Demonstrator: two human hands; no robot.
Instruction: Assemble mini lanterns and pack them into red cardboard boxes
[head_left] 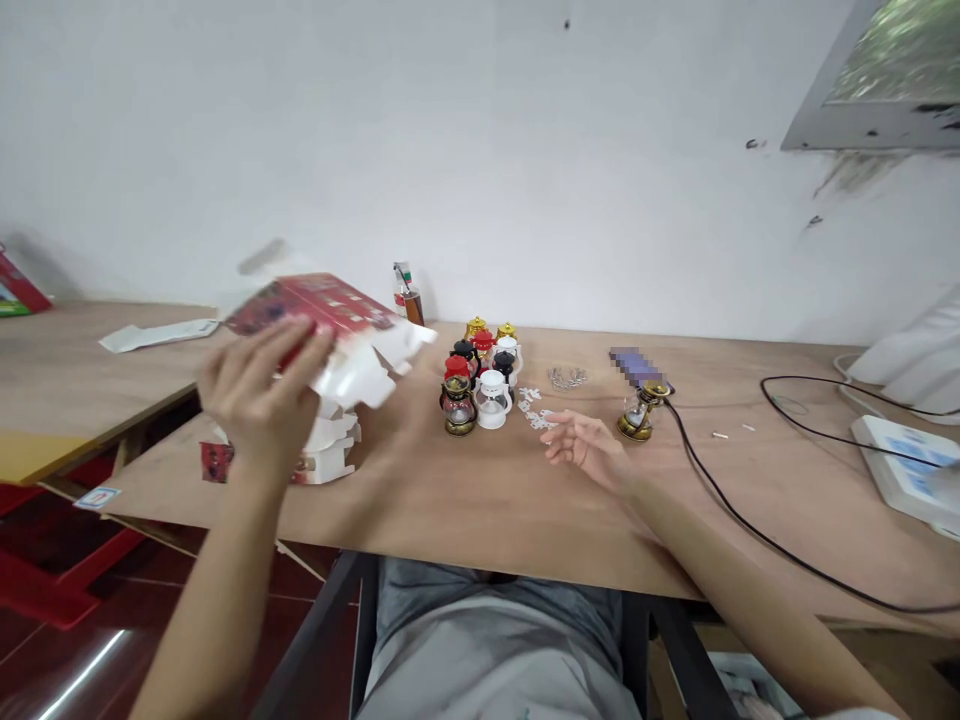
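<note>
A red and white box (330,320) is up in the air over the left part of the wooden table (465,500), tipped and blurry, with its white flaps hanging open. What is inside it cannot be seen. The left hand (259,395) holds it from below, with the fingers curled up around its near edge and the arm reaching up from the bottom of the picture. Under the box, more flat white boxes (322,445) lie stacked on the table. The right hand (589,448) rests low over the table with nothing in it, palm turned a bit up and fingers loose and apart. Just by its fingertips lie some small white bits (534,408). Left of them stands a bunch of tiny lanterns (480,385) with red, black, white and gold tops, packed close together. One gold lantern (640,412) stands alone just past the right hand, next to a black cable (720,500). A blurred purple patch (636,366) behind it cannot be made out.
</note>
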